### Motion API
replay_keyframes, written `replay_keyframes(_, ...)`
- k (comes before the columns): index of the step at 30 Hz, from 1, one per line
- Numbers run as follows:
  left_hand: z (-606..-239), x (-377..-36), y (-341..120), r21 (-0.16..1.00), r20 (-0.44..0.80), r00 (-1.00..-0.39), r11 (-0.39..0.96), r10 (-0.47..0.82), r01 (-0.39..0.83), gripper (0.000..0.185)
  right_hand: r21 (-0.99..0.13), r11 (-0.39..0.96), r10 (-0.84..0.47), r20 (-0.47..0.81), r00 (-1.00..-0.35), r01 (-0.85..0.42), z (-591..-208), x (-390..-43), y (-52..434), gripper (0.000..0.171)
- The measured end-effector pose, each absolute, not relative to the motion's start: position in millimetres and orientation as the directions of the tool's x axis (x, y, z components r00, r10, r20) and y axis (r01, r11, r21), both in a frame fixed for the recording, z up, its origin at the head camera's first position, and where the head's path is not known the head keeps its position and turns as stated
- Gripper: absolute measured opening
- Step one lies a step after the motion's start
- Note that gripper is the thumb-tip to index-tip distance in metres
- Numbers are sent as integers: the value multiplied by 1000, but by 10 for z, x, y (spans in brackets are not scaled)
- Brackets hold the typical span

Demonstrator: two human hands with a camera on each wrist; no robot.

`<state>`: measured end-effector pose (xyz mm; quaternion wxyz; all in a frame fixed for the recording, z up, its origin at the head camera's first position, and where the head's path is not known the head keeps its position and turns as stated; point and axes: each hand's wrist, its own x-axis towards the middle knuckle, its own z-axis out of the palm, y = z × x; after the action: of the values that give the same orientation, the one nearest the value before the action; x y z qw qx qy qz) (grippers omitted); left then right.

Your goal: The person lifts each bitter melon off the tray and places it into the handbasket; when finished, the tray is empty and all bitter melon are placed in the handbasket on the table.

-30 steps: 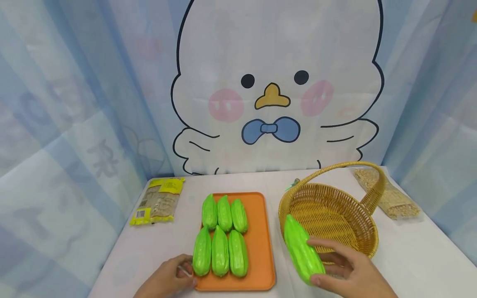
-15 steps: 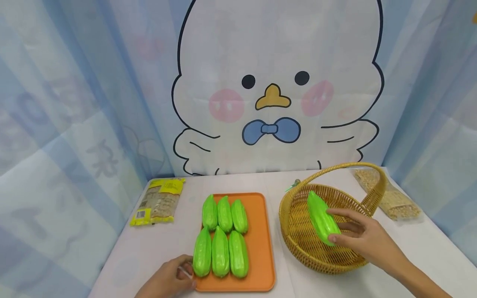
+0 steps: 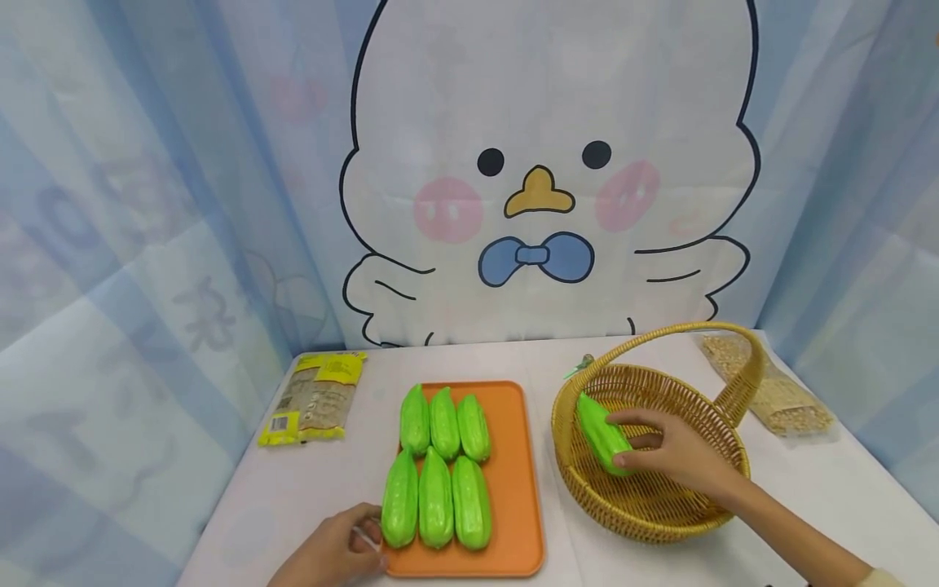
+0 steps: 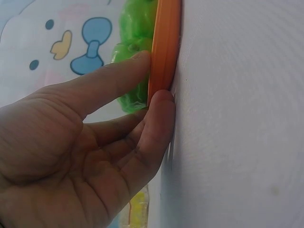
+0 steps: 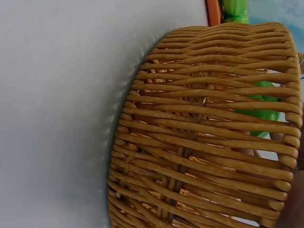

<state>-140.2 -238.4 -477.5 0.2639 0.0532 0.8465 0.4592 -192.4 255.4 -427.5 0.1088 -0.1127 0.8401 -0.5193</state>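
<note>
In the head view, my right hand [image 3: 678, 456] is inside the wicker basket [image 3: 653, 526]. It holds a bright green, ridged gourd [image 3: 601, 436] between thumb and fingers, the gourd tilted near the basket's left inner wall. Through the weave in the right wrist view, part of the gourd [image 5: 260, 107] shows; the basket hides most of the hand. My left hand [image 3: 330, 548] pinches the near left corner of the orange tray [image 3: 513, 489]. In the left wrist view, its thumb and fingers meet the tray's rim [image 4: 164, 52]. Two rows of similar gourds [image 3: 436, 501] lie on the tray.
A yellow-edged packet [image 3: 315, 399] lies at the table's back left. Behind the basket's right side is a clear bag of grain-like bits [image 3: 788, 399]. The basket's handle [image 3: 682, 328] arches over its far side. A printed curtain [image 3: 543, 302] closes off the back.
My right hand has carried the gourd from the basket's near left rim over its middle, then down and left inside it. My left hand stays at the tray corner.
</note>
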Motion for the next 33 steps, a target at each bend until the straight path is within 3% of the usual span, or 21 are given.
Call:
replay_keyframes(19, -4774, -1406, -2394, 802, -409, -851, 574, 328, -164, 55, -859, 499, -360, -85, -929, -114, -4571, -2020, 2495, 64)
replay_keyframes(33, -4796, -1414, -2405, 806, -406, -851, 569, 334, -162, 56, -880, 464, -373, -96, -923, -96, -4587, -2023, 2501, 63)
